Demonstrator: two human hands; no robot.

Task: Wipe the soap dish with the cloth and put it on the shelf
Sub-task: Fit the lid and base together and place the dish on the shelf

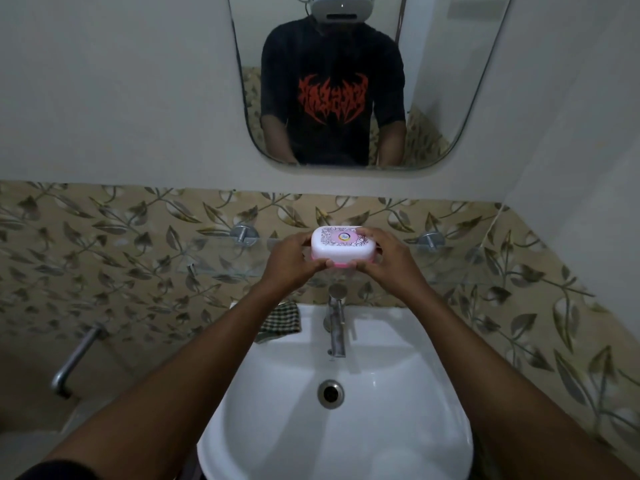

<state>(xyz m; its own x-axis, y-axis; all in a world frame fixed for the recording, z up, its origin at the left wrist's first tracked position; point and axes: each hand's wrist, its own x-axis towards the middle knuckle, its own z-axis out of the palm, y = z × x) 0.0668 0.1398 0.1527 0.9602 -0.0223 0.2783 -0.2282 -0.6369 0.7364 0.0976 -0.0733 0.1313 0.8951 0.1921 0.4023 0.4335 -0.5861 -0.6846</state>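
Two hands gripping one soap dish, one cloth

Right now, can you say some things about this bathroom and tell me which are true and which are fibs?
1. The left hand and the right hand both hold the soap dish. True.
2. The cloth is in a hand. False: it lies on the back rim of the sink, left of the tap.
3. The soap dish is open. False: it is closed.
4. A mirror hangs above the glass shelf. True.
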